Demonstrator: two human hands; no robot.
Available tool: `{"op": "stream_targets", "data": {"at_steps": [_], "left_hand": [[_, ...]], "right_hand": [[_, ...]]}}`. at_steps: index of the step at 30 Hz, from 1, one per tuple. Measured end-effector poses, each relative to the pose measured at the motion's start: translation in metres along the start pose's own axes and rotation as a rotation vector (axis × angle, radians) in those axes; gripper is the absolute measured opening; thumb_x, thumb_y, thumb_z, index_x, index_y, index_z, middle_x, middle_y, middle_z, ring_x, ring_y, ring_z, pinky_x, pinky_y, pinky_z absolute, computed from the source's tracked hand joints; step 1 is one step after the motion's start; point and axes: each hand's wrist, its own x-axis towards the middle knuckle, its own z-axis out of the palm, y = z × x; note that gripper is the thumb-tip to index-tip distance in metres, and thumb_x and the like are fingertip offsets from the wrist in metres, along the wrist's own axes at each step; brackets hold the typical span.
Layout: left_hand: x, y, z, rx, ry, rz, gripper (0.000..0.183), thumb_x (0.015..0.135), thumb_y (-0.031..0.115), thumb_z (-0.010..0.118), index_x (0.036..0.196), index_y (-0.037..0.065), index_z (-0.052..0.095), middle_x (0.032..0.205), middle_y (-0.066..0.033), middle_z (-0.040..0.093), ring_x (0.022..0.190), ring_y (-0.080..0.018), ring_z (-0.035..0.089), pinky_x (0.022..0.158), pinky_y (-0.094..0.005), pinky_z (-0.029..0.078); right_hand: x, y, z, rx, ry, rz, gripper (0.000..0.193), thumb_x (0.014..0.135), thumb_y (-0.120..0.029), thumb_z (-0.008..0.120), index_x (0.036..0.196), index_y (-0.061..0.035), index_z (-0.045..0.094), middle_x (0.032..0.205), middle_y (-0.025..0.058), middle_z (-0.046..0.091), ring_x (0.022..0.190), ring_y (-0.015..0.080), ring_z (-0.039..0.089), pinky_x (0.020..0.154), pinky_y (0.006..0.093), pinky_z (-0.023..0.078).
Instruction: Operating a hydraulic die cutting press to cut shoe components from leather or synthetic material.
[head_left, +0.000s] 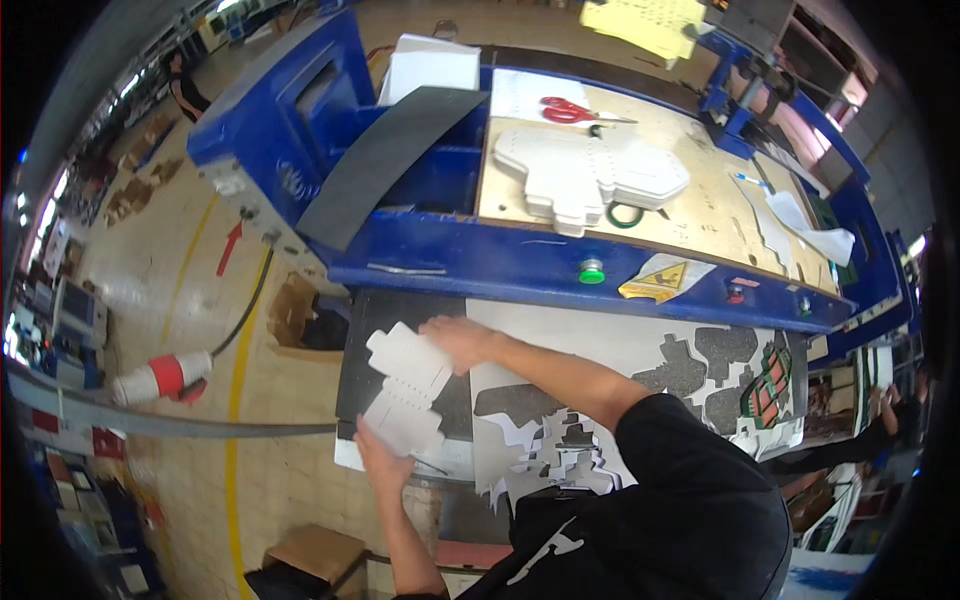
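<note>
A white die-cut card piece (408, 392), with stepped edges and a dotted line across its middle, lies at the left end of the bench; whether it is one sheet or a thin stack I cannot tell. My left hand (383, 462) grips its near edge, thumb along the side. At its far right corner, the fingers of my right hand (458, 343) are closed on the edge. Under the far part is a black board (455, 400). Right of it lies a white sheet (560, 335) with dark cut-out gaps and ragged offcuts (560, 450) near my body.
A green and red cutting die (768, 386) rests at the bench's right end. Behind stands a blue machine (470, 255) with a green button (592, 272). On its wooden top are stacked white cut pieces (575, 170) and red scissors (568, 112). A cardboard box (290, 315) sits left.
</note>
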Motion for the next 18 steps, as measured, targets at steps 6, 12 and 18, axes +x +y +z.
{"op": "stream_targets", "data": {"at_steps": [6,12,18], "left_hand": [[0.004,0.106,-0.169,-0.021,-0.045,0.263,0.127,0.051,0.006,0.088,0.164,0.0,0.03,0.148,-0.0285,0.046,0.137,-0.0477,0.05,0.117,-0.0496,0.044],[0.115,0.324,-0.188,-0.275,-0.042,0.858,0.099,0.058,0.006,0.086,0.152,0.007,0.056,0.14,-0.0227,0.066,0.129,-0.0406,0.065,0.111,-0.0446,0.052],[0.2,0.444,-0.161,-0.096,-0.041,1.046,0.084,0.064,0.001,0.08,0.146,0.009,0.061,0.136,-0.0198,0.067,0.125,-0.0398,0.066,0.109,-0.0408,0.053]], "right_hand": [[-0.146,-0.114,-0.128,0.057,0.336,0.052,0.096,0.067,-0.011,0.095,0.148,0.0081,0.047,0.144,0.026,0.058,0.137,0.0426,0.056,0.118,0.0458,0.048],[-0.267,-0.104,-0.295,-0.152,0.602,0.364,0.102,0.057,-0.02,0.102,0.143,0.0104,0.057,0.135,0.0319,0.067,0.125,0.0417,0.068,0.111,0.042,0.053],[-0.296,-0.04,-0.34,0.105,0.784,0.453,0.102,0.061,-0.025,0.103,0.146,0.0072,0.056,0.136,0.0244,0.069,0.125,0.0366,0.068,0.109,0.0412,0.053]]}}
